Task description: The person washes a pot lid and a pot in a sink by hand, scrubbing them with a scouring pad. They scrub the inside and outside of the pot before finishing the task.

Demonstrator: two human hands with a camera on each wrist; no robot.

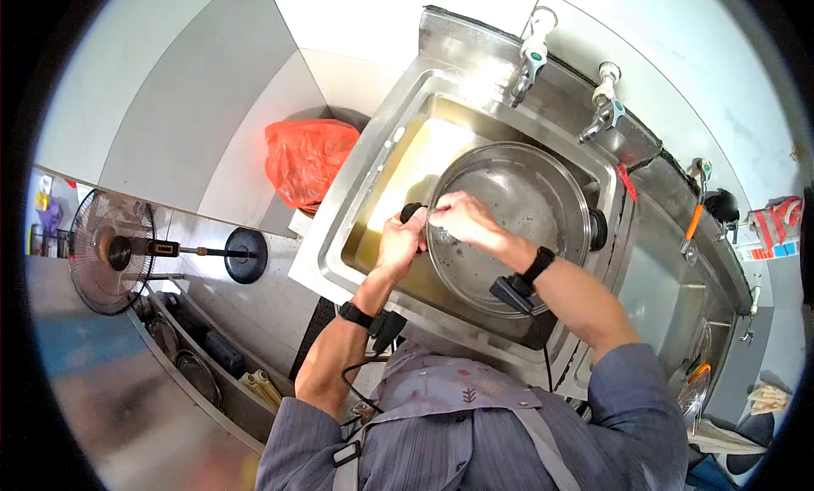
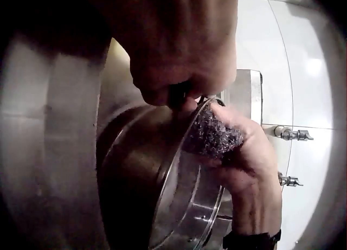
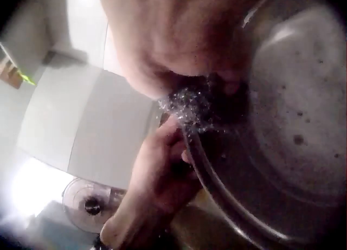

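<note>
A wide stainless steel pot (image 1: 517, 203) with black side handles is held over the left sink basin. My left hand (image 1: 400, 243) grips the black handle (image 1: 413, 212) on the pot's left side. At the rim beside that handle, my right hand (image 1: 468, 220) holds a steel wool scrubber (image 2: 212, 135) against the pot's edge. The scrubber's curly metal strands also show under the right palm in the right wrist view (image 3: 190, 106). Opposite, the other black handle (image 1: 598, 230) points toward the right basin. Dark specks dot the pot's inside bottom.
The left basin (image 1: 373, 237) lies under the pot, and a second basin (image 1: 657, 296) adjoins it on the right. Taps (image 1: 530, 58) stick out from the back wall. A red plastic bag (image 1: 309, 160) sits left of the sink, with a standing fan (image 1: 114, 252) farther left.
</note>
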